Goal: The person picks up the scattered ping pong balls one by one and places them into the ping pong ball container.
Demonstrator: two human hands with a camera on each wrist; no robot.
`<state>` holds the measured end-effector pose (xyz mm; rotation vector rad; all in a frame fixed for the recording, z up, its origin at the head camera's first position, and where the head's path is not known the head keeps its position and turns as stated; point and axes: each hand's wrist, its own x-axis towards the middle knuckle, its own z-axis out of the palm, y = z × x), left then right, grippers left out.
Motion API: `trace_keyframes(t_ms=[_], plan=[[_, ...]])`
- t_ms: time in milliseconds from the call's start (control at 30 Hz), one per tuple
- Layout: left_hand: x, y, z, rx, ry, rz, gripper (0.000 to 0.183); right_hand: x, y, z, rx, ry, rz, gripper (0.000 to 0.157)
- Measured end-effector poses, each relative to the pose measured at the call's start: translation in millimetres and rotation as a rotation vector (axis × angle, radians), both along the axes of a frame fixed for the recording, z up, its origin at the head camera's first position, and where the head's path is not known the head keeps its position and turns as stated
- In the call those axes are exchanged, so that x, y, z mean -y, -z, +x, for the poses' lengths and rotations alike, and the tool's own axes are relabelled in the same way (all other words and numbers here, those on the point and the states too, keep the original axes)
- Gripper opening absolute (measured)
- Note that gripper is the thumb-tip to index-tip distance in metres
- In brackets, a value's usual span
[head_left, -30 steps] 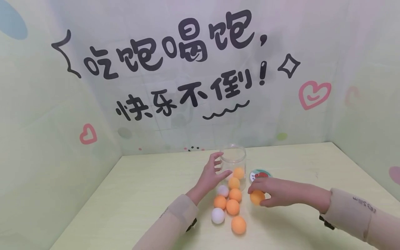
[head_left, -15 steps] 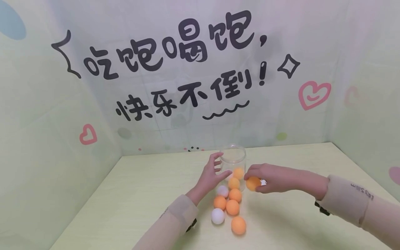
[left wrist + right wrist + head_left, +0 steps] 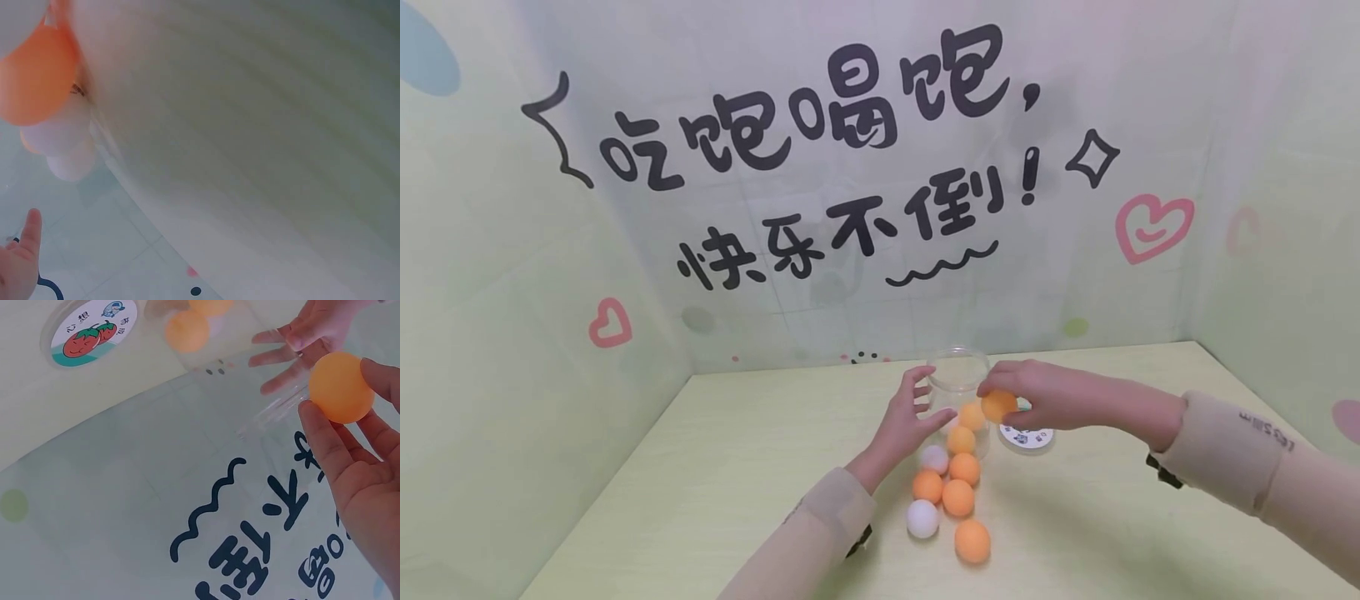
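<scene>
A clear round jar (image 3: 958, 385) stands upright at the back of the table, with ping-pong balls visible through its lower wall. My left hand (image 3: 904, 427) holds its left side, thumb in front and fingers spread behind. My right hand (image 3: 1060, 395) pinches an orange ping-pong ball (image 3: 999, 407) by the jar's right side, below the rim in the head view. In the right wrist view, thumb and fingertips grip that ball (image 3: 341, 387) beside the clear wall. Orange balls (image 3: 958, 498) and white balls (image 3: 922, 519) lie in front of the jar. The left wrist view catches balls and one fingertip.
A round white disc with a tomato picture (image 3: 94, 332) lies flat on the table, right of the jar. One orange ball (image 3: 972, 542) sits nearest me, apart from the others. Printed fabric walls (image 3: 820, 317) enclose the pale table (image 3: 730, 483) at back and sides.
My right hand has lifted the orange ball up and slightly left toward the jar's rim, uncovering more of the disc. The left hand and the balls on the table have stayed put.
</scene>
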<state>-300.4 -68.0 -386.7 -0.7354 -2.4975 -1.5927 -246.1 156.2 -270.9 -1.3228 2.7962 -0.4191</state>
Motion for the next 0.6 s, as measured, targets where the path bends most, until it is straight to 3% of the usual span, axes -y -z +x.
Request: trace_keyframes(t_ms=[133,367,600], plan=[[0,-1.4,1.2,-0.005,0.001,-0.007,0.066,3,-7.2,-2.7,-0.026,0.047,0.003,0.032],[0,-2.6,1.5,0.015,-0.005,-0.006,0.067,6,-13.5,-13.5,-0.132,0.036,-0.045,0.030],[-1,-2.9,1.8,0.011,0.004,0.017,0.065,12,-15.2,-24.7,-0.162,0.101,-0.113,0.031]])
